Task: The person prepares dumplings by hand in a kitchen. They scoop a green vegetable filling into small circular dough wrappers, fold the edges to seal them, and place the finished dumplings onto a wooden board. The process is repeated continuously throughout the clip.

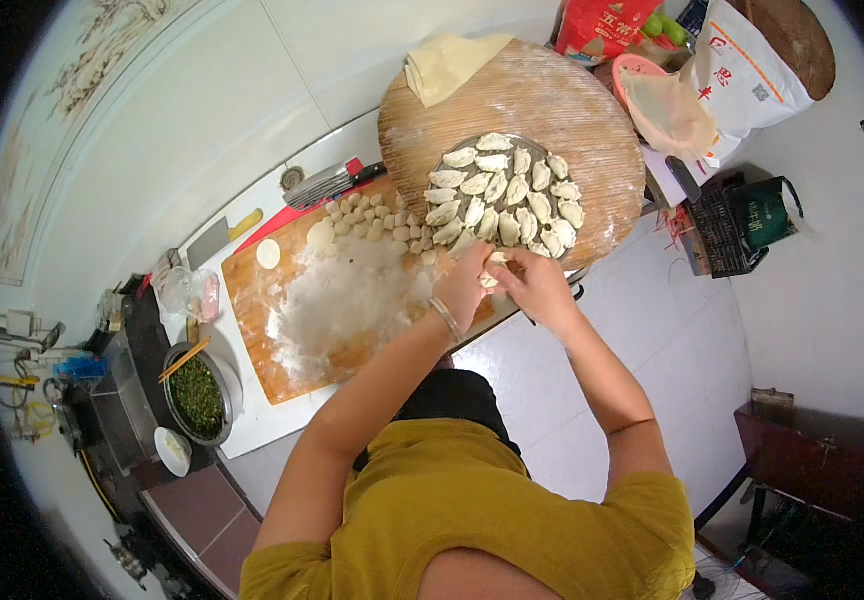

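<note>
Both my hands meet at the near edge of a round tray of dumplings (495,188), pinching one pale dumpling (493,270) between them. My left hand (462,287), with a bangle at the wrist, closes on it from the left. From the right, my right hand (537,288) presses the dough with its fingers. Several finished dumplings lie in rings on the tray, which rests on a round slatted wooden board (592,140). Left of my hands is a floured wooden board (262,340) with many small dough pieces (377,215) and a flat dough wrapper (268,254).
A bowl of green filling (195,400) with chopsticks (184,361) across its rim stands at the left, beside a small white bowl (172,452). Knives (322,188) and a cleaver (209,243) lie along the wall. A pink basin (637,68) and bags (747,75) sit at the back right.
</note>
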Motion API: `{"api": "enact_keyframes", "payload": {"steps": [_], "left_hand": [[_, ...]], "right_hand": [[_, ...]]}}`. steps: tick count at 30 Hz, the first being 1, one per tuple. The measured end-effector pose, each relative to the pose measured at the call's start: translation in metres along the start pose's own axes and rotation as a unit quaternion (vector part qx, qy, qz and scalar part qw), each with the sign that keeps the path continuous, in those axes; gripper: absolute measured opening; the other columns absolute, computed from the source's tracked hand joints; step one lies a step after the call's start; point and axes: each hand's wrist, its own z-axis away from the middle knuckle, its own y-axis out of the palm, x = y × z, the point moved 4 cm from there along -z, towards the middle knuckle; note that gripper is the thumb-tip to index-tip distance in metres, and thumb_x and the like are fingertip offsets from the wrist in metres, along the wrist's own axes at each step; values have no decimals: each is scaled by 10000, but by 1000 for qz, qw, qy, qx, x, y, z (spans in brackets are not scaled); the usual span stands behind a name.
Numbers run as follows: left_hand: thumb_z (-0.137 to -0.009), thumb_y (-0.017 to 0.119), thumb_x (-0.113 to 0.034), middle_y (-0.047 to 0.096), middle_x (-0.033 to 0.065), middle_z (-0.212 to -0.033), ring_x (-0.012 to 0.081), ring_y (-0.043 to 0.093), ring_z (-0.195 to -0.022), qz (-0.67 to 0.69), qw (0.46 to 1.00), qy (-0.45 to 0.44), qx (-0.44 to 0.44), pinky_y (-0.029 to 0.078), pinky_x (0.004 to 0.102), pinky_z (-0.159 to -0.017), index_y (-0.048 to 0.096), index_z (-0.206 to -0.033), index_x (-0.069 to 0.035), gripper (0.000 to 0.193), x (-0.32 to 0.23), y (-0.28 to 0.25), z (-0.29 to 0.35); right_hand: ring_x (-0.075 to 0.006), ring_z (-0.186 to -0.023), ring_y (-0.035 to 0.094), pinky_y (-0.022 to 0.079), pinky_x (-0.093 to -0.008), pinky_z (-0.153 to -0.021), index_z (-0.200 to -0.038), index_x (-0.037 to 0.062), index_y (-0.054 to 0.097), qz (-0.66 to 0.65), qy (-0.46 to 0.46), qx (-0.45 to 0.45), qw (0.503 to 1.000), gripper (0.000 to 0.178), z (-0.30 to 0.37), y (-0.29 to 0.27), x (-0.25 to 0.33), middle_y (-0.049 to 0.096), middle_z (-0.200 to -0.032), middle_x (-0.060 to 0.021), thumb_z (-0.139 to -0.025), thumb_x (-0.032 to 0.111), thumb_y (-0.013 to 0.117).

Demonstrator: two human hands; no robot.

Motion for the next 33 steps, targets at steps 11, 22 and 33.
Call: {"api": "enact_keyframes", "payload": {"steps": [11, 22, 33], "left_hand": [[-947, 369, -410, 344, 123, -1408, 251, 432, -1190, -68, 995, -59, -48, 387, 324, -938, 258, -1399, -4, 618, -22, 7, -31], [-960, 334, -434, 509, 92, -1245, 147, 516, -971, -18, 992, -93, -83, 432, 284, -831, 361, -1367, -73, 544, 0, -76, 12], [-951, 352, -446, 511, 136, -1260, 216, 528, -1068, 24, 989, -47, -135, 412, 349, -909, 376, -1349, -53, 560, 10, -165, 89]], "right_hand": [[-236, -706, 608, 475, -337, -672, -946, 10, 629, 59, -77, -134, 986, 260, -139, -80, -30, 642, -779, -130, -704, 71, 699], [-330, -986, 590, 472, -383, -854, -1099, 95, 620, 277, -77, 24, 958, 416, -258, -72, -85, 618, -1064, -182, -684, 54, 619], [-377, -873, 578, 460, -398, -781, -1062, 6, 612, 159, -256, -124, 946, 273, -169, -49, 5, 606, -959, -215, -799, 84, 608]]}}
